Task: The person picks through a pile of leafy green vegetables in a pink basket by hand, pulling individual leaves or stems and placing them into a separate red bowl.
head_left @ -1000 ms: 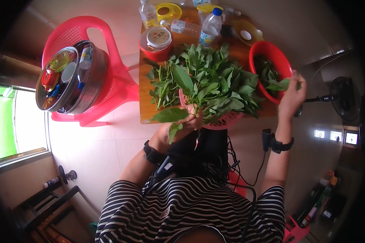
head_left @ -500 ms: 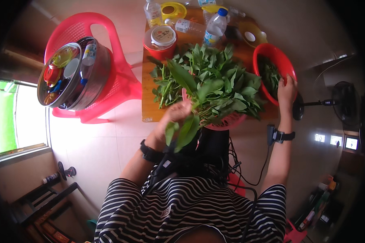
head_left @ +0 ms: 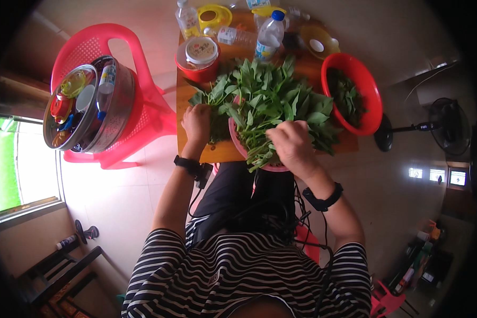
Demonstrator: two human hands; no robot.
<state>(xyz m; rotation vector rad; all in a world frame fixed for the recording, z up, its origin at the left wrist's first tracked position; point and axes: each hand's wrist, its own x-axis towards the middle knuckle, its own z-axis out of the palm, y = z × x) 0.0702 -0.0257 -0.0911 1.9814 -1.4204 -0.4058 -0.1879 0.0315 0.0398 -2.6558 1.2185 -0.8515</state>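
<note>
A large heap of green leafy vegetables with long stems lies over a pink basket at the table's near edge. My left hand rests at the left side of the heap, fingers closed around leafy greens there; their tips are partly hidden. Over the stems at the front of the basket is my right hand, its fingers curled in a pinch. Whatever it pinches is too small to make out. To the right, a red plastic bowl holds a smaller amount of picked leaves.
On the wooden table stand a blue-capped bottle, a lidded tub in a red container and several plastic bottles. At left, a pink chair carries a metal pot of odds and ends. A fan stands at right.
My left hand has moved left and up to the heap's left side, from holding a leafy stem in front. My right hand has left the red bowl and come over the basket.
</note>
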